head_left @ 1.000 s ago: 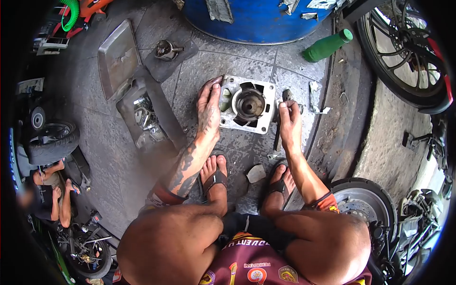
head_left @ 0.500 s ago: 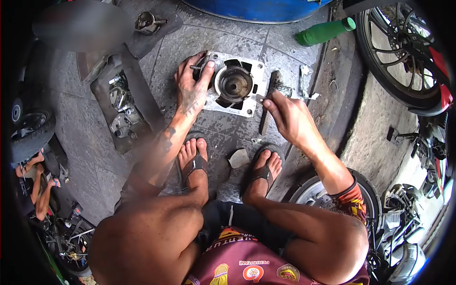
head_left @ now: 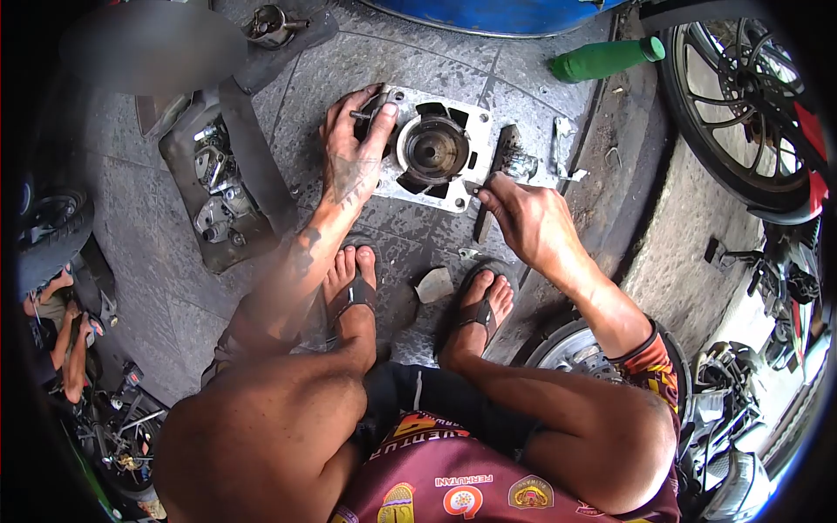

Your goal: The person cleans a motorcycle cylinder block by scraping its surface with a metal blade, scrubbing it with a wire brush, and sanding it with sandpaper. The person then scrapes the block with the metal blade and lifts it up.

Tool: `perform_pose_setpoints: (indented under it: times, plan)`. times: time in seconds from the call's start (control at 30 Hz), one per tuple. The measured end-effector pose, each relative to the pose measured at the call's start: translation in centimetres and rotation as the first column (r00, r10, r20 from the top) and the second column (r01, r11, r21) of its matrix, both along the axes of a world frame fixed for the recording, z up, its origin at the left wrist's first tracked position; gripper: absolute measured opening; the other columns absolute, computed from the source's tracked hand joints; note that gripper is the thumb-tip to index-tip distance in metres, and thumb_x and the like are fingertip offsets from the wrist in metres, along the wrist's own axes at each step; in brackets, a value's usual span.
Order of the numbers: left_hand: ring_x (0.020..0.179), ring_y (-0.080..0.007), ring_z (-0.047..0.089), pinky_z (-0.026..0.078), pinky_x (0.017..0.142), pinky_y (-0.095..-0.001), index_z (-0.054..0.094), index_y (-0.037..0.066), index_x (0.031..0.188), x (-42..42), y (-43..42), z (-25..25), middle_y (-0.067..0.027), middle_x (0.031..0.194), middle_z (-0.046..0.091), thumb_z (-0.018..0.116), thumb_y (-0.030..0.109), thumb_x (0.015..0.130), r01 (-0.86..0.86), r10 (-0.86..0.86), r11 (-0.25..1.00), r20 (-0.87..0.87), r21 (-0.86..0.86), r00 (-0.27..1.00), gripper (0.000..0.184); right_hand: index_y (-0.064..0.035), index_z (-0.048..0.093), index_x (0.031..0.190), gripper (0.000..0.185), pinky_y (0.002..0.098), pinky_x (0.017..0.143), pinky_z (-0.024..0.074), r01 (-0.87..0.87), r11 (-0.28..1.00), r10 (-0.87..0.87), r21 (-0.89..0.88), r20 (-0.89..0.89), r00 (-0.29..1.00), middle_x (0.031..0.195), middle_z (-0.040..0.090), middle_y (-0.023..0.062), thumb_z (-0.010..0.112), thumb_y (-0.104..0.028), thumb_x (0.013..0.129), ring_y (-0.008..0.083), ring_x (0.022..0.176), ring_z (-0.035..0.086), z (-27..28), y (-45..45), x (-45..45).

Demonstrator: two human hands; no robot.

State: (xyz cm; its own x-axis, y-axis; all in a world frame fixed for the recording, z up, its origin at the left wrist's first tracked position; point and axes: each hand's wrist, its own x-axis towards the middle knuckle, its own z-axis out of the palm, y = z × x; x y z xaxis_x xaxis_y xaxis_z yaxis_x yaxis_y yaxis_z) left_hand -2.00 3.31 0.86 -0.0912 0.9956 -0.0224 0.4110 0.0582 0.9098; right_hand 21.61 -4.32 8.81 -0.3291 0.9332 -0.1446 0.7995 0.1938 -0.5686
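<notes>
A square, light-metal engine cylinder block [head_left: 433,150] lies on the paving in front of my feet, its dark round bore facing up. My left hand [head_left: 353,152] is wrapped round the block's left side, thumb on the top face and fingers over the far edge. At the lower right edge of the block, my right hand [head_left: 534,222] is closed in a pinch. A small thin piece seems to stick out of its fingertips, too small to name. Just beyond that hand lie a dark flat bar [head_left: 504,144] and a shiny crumpled piece [head_left: 521,166].
Left of the block is a dark tray [head_left: 250,148] of metal parts. A piston-like part [head_left: 272,30] sits further back. A green bottle [head_left: 608,59] lies near a blue drum [head_left: 488,19]. Motorcycle wheels [head_left: 741,105] stand at the right; another person's legs show far left.
The view has shifted slightly. My right hand has turned a little at the wrist and stays by the block's lower right edge. My left hand keeps its grip.
</notes>
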Motion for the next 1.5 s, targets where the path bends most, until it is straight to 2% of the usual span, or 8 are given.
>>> perform_pose_setpoints:
  times: [0.6, 0.9, 1.03, 1.2, 1.27, 1.33, 1.4, 1.5]
  plan:
    - [0.123, -0.0319, 0.049, 0.036, 0.107, -0.0433, 0.063, 0.007, 0.125, 0.2, 0.4, -0.3, -0.0154, 0.127, 0.056, 0.069, 0.037, 0.090, -0.010, 0.013, 0.999, 0.061, -0.044, 0.998, 0.046, -0.0073, 0.058, 0.092, 0.024, 0.0494, 0.057, 0.0501, 0.086, 0.996, -0.085, -0.019, 0.037, 0.996, 0.066, 0.063, 0.0172, 0.055, -0.030, 0.099, 0.0408, 0.066, 0.065, 0.1, 0.6, -0.1]
    - [0.122, -0.0315, 0.050, 0.038, 0.106, -0.0429, 0.063, 0.006, 0.125, 0.1, 0.5, 0.0, -0.0159, 0.126, 0.056, 0.069, 0.036, 0.091, -0.001, 0.005, 0.999, 0.088, -0.043, 0.996, 0.046, -0.0030, 0.056, 0.087, 0.025, 0.0482, 0.055, 0.0463, 0.093, 0.982, -0.103, -0.162, -0.058, 0.993, 0.065, 0.058, 0.0225, 0.058, -0.025, 0.099, 0.0441, 0.066, 0.062, 0.3, -0.6, -0.8]
    - [0.122, -0.0313, 0.050, 0.037, 0.106, -0.0429, 0.063, 0.006, 0.124, 0.3, 0.4, -0.4, -0.0155, 0.127, 0.056, 0.069, 0.035, 0.091, -0.015, 0.017, 0.999, 0.067, -0.041, 0.998, 0.045, -0.0024, 0.054, 0.085, 0.028, 0.0469, 0.056, 0.0459, 0.069, 0.991, -0.080, -0.110, -0.095, 0.992, 0.063, 0.057, 0.0228, 0.056, -0.026, 0.100, 0.0445, 0.066, 0.061, -0.5, -1.8, -1.2]
    - [0.119, -0.0310, 0.053, 0.040, 0.104, -0.0418, 0.063, 0.006, 0.125, 0.3, 0.0, -0.8, -0.0160, 0.124, 0.058, 0.069, 0.034, 0.091, -0.024, 0.027, 0.999, 0.082, -0.040, 0.996, 0.044, -0.0031, 0.054, 0.092, 0.018, 0.0498, 0.054, 0.0452, 0.279, 0.947, -0.303, -0.158, -0.155, 0.940, 0.062, 0.057, 0.0232, 0.057, -0.019, 0.099, 0.0453, 0.063, 0.061, -0.2, -3.1, -1.7]
    - [0.114, -0.0299, 0.057, 0.043, 0.101, -0.0401, 0.063, 0.004, 0.124, 0.5, 0.0, -1.0, -0.0167, 0.122, 0.060, 0.068, 0.033, 0.092, -0.063, 0.072, 0.997, 0.250, -0.043, 0.966, 0.043, -0.0022, 0.053, 0.093, 0.018, 0.0515, 0.055, 0.0452, 0.338, 0.925, -0.361, -0.170, -0.131, 0.923, 0.062, 0.057, 0.0247, 0.056, -0.018, 0.099, 0.0468, 0.065, 0.061, -0.6, -3.3, -2.0]
    - [0.110, -0.0286, 0.060, 0.045, 0.098, -0.0386, 0.059, 0.003, 0.128, 1.5, -0.9, -0.3, -0.0177, 0.121, 0.061, 0.066, 0.032, 0.094, -0.108, 0.122, 0.992, 0.258, -0.070, 0.958, 0.045, -0.0017, 0.052, 0.094, 0.017, 0.0527, 0.055, 0.0449, 0.358, 0.921, -0.387, -0.155, -0.251, 0.887, 0.062, 0.058, 0.0262, 0.055, -0.017, 0.099, 0.0475, 0.066, 0.062, -0.8, -4.0, -2.5]
    - [0.111, -0.0279, 0.059, 0.045, 0.099, -0.0379, 0.053, 0.004, 0.133, 2.3, -1.8, 0.3, -0.0187, 0.122, 0.061, 0.064, 0.032, 0.095, -0.228, 0.243, 0.970, 0.328, -0.084, 0.913, 0.049, -0.0018, 0.051, 0.095, 0.016, 0.0536, 0.055, 0.0446, 0.370, 0.915, -0.400, -0.163, -0.237, 0.885, 0.062, 0.057, 0.0272, 0.054, -0.017, 0.099, 0.0489, 0.067, 0.061, -0.6, -4.0, -2.7]
    - [0.122, -0.0316, 0.049, 0.038, 0.105, -0.0431, 0.051, 0.004, 0.135, 2.1, -1.9, -0.4, -0.0202, 0.129, 0.053, 0.061, 0.037, 0.096, -0.236, 0.245, 0.970, 0.242, -0.065, 0.939, 0.052, -0.0022, 0.050, 0.096, 0.017, 0.0554, 0.056, 0.0442, 0.465, 0.871, -0.489, -0.159, -0.196, 0.850, 0.063, 0.058, 0.0278, 0.053, -0.018, 0.100, 0.0506, 0.066, 0.060, 0.0, -2.4, -2.4]
